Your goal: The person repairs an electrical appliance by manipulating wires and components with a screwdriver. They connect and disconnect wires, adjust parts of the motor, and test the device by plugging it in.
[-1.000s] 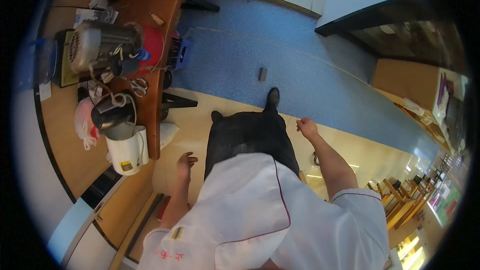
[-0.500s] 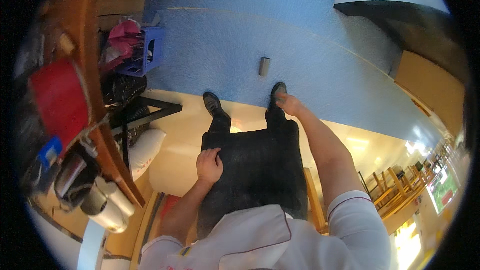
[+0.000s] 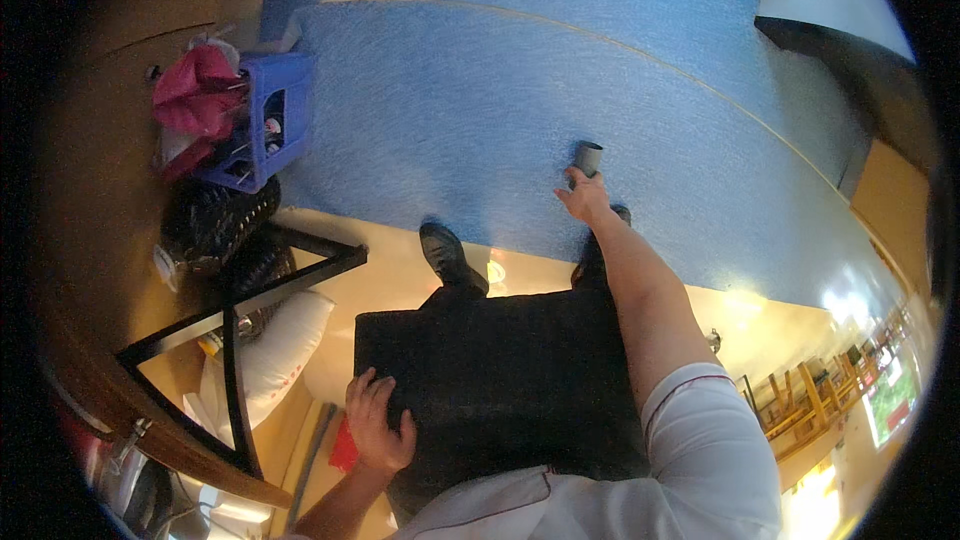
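My right hand [image 3: 586,198] reaches down past my right shoe, its fingers closed around the lower end of a short grey cylinder [image 3: 588,156]. The cylinder looks like a piece of pipe or a cup, with a dark opening at its far end. It is at or just above the blue floor; I cannot tell which. My left hand [image 3: 378,422] rests with spread fingers on the left edge of the black cloth [image 3: 500,370] over my lap, holding nothing.
A blue plastic crate [image 3: 280,115] with a pink bag [image 3: 200,90] stands at left. Nearer are a black angled metal leg [image 3: 230,320] and a white sack [image 3: 285,340]. Wooden chairs [image 3: 810,395] stand at far right. Blue floor [image 3: 450,90] stretches ahead.
My right hand has moved forward and taken hold of the grey cylinder, which has tilted to show its opening. My left hand stays on my lap, fingers more spread. The view has shifted.
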Tool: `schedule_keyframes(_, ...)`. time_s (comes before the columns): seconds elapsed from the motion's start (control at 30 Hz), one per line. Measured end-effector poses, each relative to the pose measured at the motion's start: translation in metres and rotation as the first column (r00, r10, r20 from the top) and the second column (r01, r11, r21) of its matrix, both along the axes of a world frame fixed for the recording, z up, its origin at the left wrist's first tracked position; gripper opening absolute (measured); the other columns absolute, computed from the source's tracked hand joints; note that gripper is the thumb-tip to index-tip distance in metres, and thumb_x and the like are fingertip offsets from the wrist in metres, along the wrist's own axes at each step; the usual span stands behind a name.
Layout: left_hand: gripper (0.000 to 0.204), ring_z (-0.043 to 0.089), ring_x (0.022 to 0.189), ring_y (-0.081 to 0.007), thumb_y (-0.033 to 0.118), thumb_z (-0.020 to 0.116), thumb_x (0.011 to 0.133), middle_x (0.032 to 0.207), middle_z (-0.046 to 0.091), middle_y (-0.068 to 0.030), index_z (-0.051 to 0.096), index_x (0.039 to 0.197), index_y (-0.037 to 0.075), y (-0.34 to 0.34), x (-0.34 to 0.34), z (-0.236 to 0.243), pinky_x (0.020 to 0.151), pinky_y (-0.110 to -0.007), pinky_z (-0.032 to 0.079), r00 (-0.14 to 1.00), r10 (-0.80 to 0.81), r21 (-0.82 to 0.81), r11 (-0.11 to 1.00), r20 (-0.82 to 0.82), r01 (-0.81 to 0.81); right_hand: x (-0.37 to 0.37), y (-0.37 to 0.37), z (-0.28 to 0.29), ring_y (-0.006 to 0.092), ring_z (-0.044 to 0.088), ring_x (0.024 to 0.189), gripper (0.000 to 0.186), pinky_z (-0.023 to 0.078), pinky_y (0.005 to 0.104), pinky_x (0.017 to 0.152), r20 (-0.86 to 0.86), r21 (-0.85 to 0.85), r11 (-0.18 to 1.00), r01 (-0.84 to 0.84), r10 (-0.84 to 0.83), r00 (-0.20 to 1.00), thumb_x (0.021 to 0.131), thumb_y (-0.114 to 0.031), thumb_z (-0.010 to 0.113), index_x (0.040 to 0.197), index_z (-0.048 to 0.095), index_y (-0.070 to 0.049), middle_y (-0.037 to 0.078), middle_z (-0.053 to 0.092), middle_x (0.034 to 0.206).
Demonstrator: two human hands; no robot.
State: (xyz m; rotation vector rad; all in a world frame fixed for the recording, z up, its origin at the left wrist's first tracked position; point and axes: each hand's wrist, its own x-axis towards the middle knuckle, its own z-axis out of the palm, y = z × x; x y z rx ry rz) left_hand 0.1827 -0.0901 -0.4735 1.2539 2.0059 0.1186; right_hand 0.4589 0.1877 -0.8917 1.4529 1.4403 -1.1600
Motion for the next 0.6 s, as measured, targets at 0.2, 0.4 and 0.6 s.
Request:
schedule_keyframes(0.2, 0.056, 0.048, 0.14, -0.0405, 0.018, 0.075, 0.085, 0.136, 0.061, -0.0194, 0.06, 0.135, 0.002, 0.009, 0.001, 0.012, 0.122, -0.057, 0.031, 1.0, -0.015, -0.113, 0.993, 0.024, 0.018, 0.001, -0.037, 0.085, 0.0434, 0.065, 0.109, 0.047, 0.056, 0.0512, 0.095, -0.223, 0.258, 0.957, 0.128, -0.07, 0.972, 0.095, -0.033, 0.076, 0.137, 0.061, -0.017, 0.025, 0.054, 0.135)
schedule_keyframes(0.4, 0.054, 0.04, 0.148, -0.0352, 0.031, 0.066, 0.099, 0.144, 0.058, -0.0187, 0.056, 0.143, 0.002, -0.013, 0.022, 0.05, 0.126, -0.053, 0.024, 0.995, -0.101, -0.157, 0.982, 0.025, 0.104, -0.019, -0.118, 0.26, 0.0494, 0.061, 0.105, 0.041, 0.053, 0.0528, 0.092, -0.557, 0.34, 0.905, 0.255, -0.025, 0.83, 0.088, -0.012, 0.072, 0.128, 0.068, -0.02, 0.028, 0.062, 0.111)
schedule_keyframes(0.6, 0.075, 0.059, 0.13, -0.0348, 0.036, 0.071, 0.098, 0.146, 0.056, -0.0204, 0.039, 0.156, -0.001, -0.007, 0.054, 0.133, 0.111, -0.044, 0.048, 0.844, 0.411, -0.014, 0.901, 0.345, -0.433, -0.034, -0.129, 0.529, 0.034, 0.058, 0.133, 0.071, 0.047, 0.0393, 0.108, -0.678, -0.067, 0.969, 0.239, -0.22, 0.702, 0.09, -0.006, 0.067, 0.156, 0.04, -0.004, 0.026, 0.058, 0.144)
